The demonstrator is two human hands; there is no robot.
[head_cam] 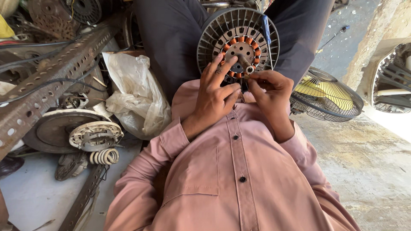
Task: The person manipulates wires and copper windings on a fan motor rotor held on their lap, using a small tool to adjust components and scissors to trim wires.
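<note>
While you sit on the ground, one round fan motor rests on your lap between your knees, its flat face turned up toward you. Its short metal shaft sticks out of the middle and points at you, leaning a little toward your right. A ring of orange wire coils runs around the shaft, and grey ribs fan out to the rim. Your left hand lies on the motor's face with its fingers stretched out and apart, holding nothing. Your right hand has its fingertips pinched tight at the tip of the shaft; I cannot tell if something small is between them. One wire fan guard with yellow blades lies on the concrete floor near your right arm. By your left side are one crumpled plastic bag, one rusty bar with holes, and two more old motor parts.
</note>
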